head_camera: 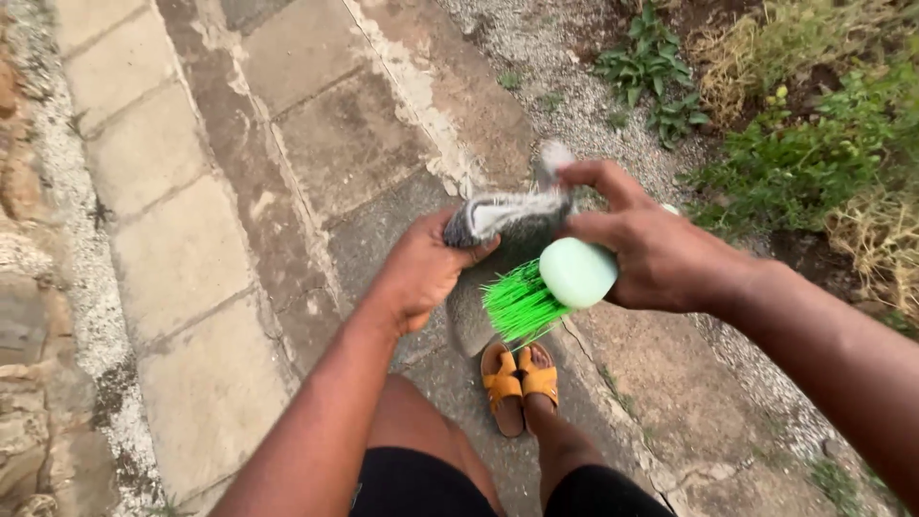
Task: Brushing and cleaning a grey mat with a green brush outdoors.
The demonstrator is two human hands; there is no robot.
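1. While the person stands on a paved path (191, 249) in orange sandals (520, 383), both hands work at chest height over the feet.
2. Left hand (421, 273): fingers closed around the end of a grey shoe (507, 218), which looks like a worn sneaker held sole-side toward the camera; thumb on top, other fingers tucked under.
3. Right hand (651, 254): fingers wrapped around a scrubbing brush (560, 282) with a pale green rounded back and bright green bristles; index finger stretched forward, touching the shoe's far edge.
4. Brush sits just below the shoe, bristles pointing down and left, close to the shoe's underside; cannot tell if the bristles actually touch it.
5. Progress, judged: brushing looks underway or about to start. Shoe and brush are both already picked up and brought together. Shoe surface looks dull and greyish with pale streaks, so cleaning looks far from finished.
6. Left to do, judged: scrub the rest of the shoe. No second shoe, water or soap shows in view.
7. Surroundings: gravel strip (574, 86) beside the path, green plants (804, 153) and dry grass at right, rough stone edge (24, 316) at far left. Black shorts (431, 488) show at the bottom.
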